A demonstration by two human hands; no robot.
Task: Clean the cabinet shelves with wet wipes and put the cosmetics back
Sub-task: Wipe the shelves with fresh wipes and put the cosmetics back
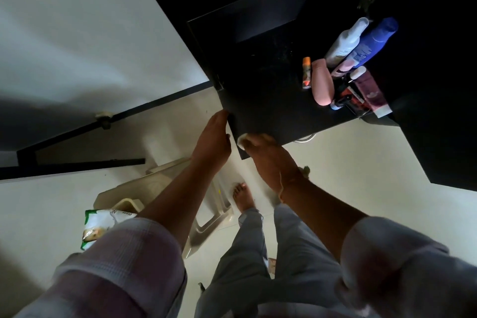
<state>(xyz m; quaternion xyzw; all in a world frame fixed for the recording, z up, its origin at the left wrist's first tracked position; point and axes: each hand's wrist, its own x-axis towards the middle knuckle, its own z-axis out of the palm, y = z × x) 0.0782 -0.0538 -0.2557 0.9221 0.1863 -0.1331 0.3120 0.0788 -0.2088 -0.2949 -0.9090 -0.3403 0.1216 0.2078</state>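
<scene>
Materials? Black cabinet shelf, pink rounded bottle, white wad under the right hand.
Black cabinet shelf: likely laminated board, matte; flat, thin edge, dull sheen. Pink rounded bottle: probably plastic, satin; smooth moulded form. White wad under right hand: seemingly soft nonwoven wipe, crumpled.

The bottles (356,59) stand bunched on the right part of the shelf (271,100); the left hand (211,137) holds the shelf's near left edge; just right of it, the right hand (268,157) holds the wipe (242,140) on the near edge; down below on the left, the pack of wipes (100,224) lies on a stool (214,217); a foot (242,196) stands on the floor (335,162) right of the stool.
</scene>
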